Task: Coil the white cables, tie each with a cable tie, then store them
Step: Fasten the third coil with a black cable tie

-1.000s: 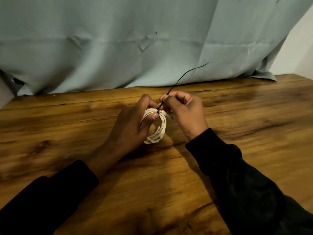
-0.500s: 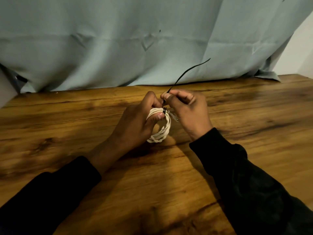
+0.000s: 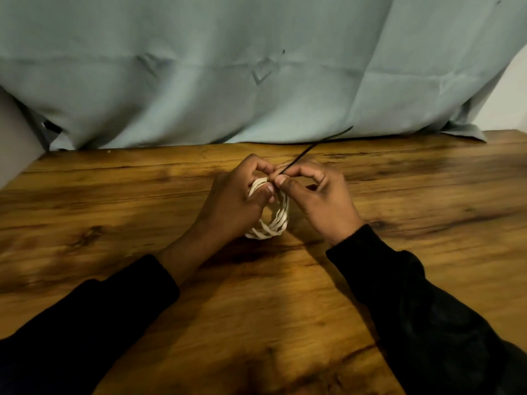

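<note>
Cable coil (image 3: 271, 220), mid-frame, sits in the left hand (image 3: 233, 206); right hand (image 3: 316, 201) pinches the cable tie (image 3: 313, 148) (a loose pull could spill loops).

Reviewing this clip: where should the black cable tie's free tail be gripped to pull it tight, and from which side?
Grip the cable tie low on its tail, just above the white coil, from the right, as the right hand pinches it. The tail slants up and right, away from the left hand.

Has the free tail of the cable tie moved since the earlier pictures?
Yes. The cable tie's tail stood higher against the curtain earlier; now it lies lower, its tip near the curtain's hem.
</note>
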